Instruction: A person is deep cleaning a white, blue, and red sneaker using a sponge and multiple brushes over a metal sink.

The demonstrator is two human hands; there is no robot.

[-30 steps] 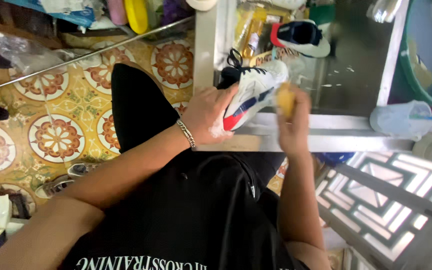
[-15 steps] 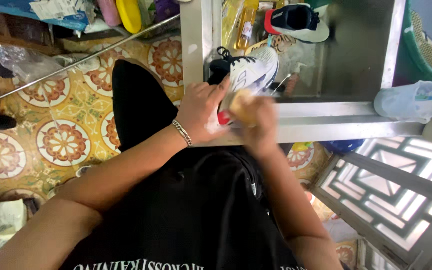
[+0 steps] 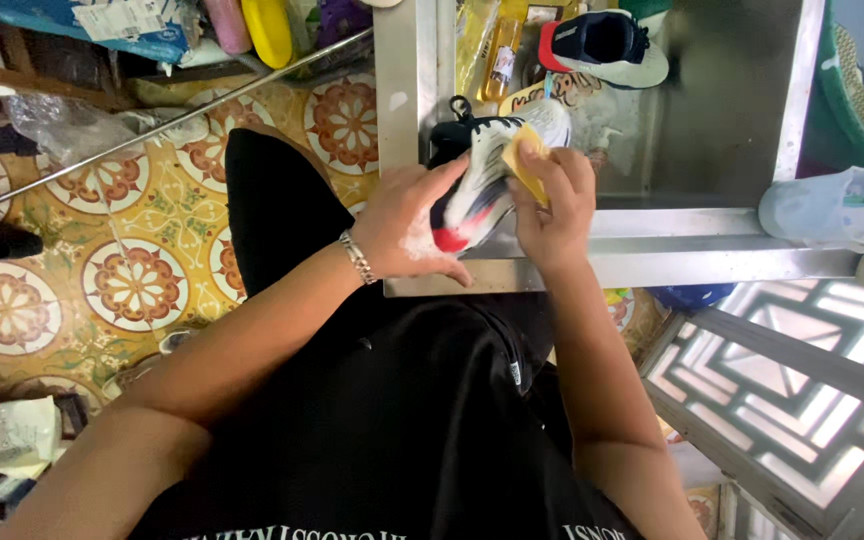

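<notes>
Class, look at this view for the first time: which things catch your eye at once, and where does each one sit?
At the centre, the left hand steadies a white sneaker with a dark collar and a red patch on the steel sink's rim, while the right hand presses a yellow sponge against it. A second sneaker lies at the top, inside the sink. To the left spreads a floor of ornate yellow tiles.
</notes>
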